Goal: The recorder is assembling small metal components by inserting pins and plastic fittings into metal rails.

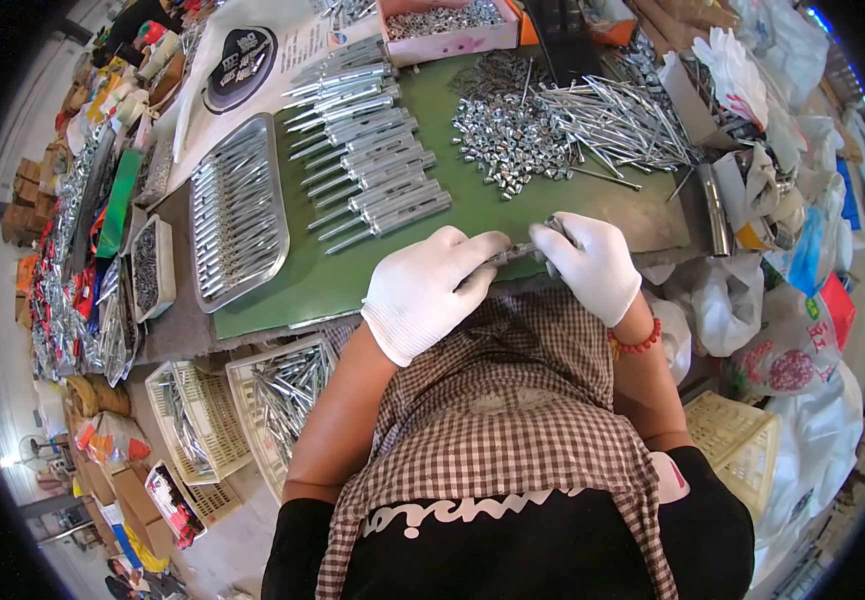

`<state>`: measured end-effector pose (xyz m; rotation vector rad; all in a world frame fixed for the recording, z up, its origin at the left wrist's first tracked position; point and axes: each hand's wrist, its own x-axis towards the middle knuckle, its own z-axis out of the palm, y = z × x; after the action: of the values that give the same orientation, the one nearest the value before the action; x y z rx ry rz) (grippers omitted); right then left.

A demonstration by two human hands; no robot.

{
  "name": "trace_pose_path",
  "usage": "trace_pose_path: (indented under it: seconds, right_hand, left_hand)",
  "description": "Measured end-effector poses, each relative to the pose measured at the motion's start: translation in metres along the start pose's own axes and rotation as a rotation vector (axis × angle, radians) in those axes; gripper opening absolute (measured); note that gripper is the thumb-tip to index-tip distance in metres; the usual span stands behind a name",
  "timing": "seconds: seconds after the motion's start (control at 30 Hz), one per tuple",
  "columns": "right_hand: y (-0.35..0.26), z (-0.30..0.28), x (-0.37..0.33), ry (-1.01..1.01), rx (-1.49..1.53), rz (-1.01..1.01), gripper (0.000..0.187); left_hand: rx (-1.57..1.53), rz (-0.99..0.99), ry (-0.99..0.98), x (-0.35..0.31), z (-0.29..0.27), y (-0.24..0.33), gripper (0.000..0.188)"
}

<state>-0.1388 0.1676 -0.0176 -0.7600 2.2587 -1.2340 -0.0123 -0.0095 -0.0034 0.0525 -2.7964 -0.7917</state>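
Observation:
In white gloves, my left hand (430, 285) and my right hand (594, 262) meet over the near edge of the green work mat (302, 300). A short metal cylindrical piece (517, 252) lies between them, gripped from the left by closed left fingers. The right thumb and fingers pinch its other end; what exactly they hold there is mostly hidden. Beyond my left hand, several metal cylinders with thin pointed shafts (404, 208) lie in a staggered row. Ahead are a pile of small shiny cone-shaped metal parts (512, 140) and a heap of long thin metal rods (617, 125).
A steel tray (280, 200) of pointed metal pieces sits left, beside a small bin (164, 270) of dark parts. A pink box (452, 48) of small parts stands at the back. Plastic crates (242, 385) flank me below the table; plastic bags (727, 305) crowd the right.

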Motion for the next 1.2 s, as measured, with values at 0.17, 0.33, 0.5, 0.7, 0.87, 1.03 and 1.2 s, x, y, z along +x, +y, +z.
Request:
trace_pose_path:
  seconds: [0.17,0.33,0.5,0.7,0.87,1.03,1.2]
  right_hand:
    - [0.009,-0.005,0.012,0.154,-0.161,-0.194,0.028]
    - [0.001,-0.011,0.067,0.303,-0.452,-0.43,0.015]
    - [-0.019,-0.002,0.119,0.166,-0.778,-0.513,0.018]
    - [-0.03,-0.001,0.132,-0.014,-0.965,-0.449,0.022]
    - [-0.017,-0.01,0.114,0.098,-0.841,-0.482,0.021]
    - [0.0,-0.021,0.084,0.111,-0.732,-0.488,0.017]
    - [0.004,-0.015,0.048,0.105,-0.464,-0.384,0.014]
  left_hand:
    - [0.194,0.005,-0.01,-0.005,0.002,0.001,0.024]
    - [0.309,-0.069,-0.036,-0.006,0.013,0.005,0.021]
    - [0.305,-0.102,-0.051,-0.004,0.014,0.005,0.021]
    - [0.281,-0.109,-0.063,-0.003,0.014,0.004,0.021]
    - [0.282,-0.128,-0.084,-0.002,0.015,0.002,0.02]
    - [0.241,-0.127,-0.075,-0.002,0.014,0.0,0.019]
    - [0.251,-0.135,-0.09,-0.001,0.011,0.003,0.019]
